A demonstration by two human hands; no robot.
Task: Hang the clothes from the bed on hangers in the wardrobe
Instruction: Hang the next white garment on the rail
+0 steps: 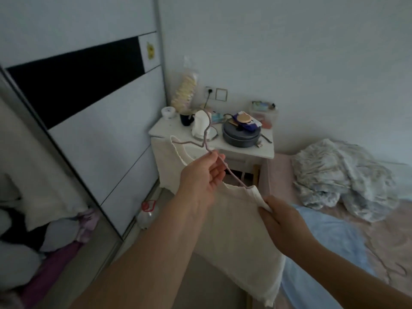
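In front of the white counter (265,150), the left hand (200,175) pinched a pink hanger (201,139) threaded into a cream top (236,226), while the right hand (283,224) gripped the top's shoulder, beside the bed (390,237).

The bed (383,237) carries a crumpled quilt (341,175) and a light-blue garment (323,241); the white nightstand (243,150) bears a kettle (200,126) and a dark pot (240,133)
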